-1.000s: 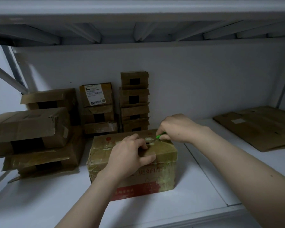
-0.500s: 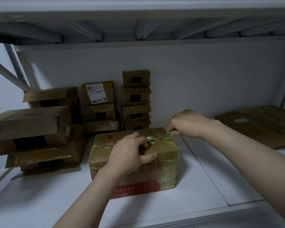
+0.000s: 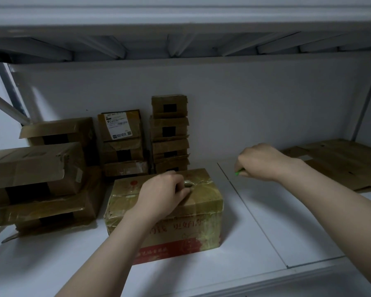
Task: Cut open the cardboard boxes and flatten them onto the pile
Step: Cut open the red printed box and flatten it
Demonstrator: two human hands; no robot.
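A taped cardboard box with red print on its front stands on the white shelf in front of me. My left hand lies on its top, fingers curled at the cut seam of the tape. My right hand is off the box to the right, above the shelf, gripping a small green cutter whose tip shows below the fingers. A pile of flattened cardboard lies at the far right of the shelf.
Several taped boxes are stacked at the back: a big stack at left, a labelled stack and a narrow tower against the wall. An upper shelf hangs low overhead. A shelf post stands at right.
My right hand drew the green cutter along the box's top seam to the right and has come off the box's right end. My left hand stayed on the box top.
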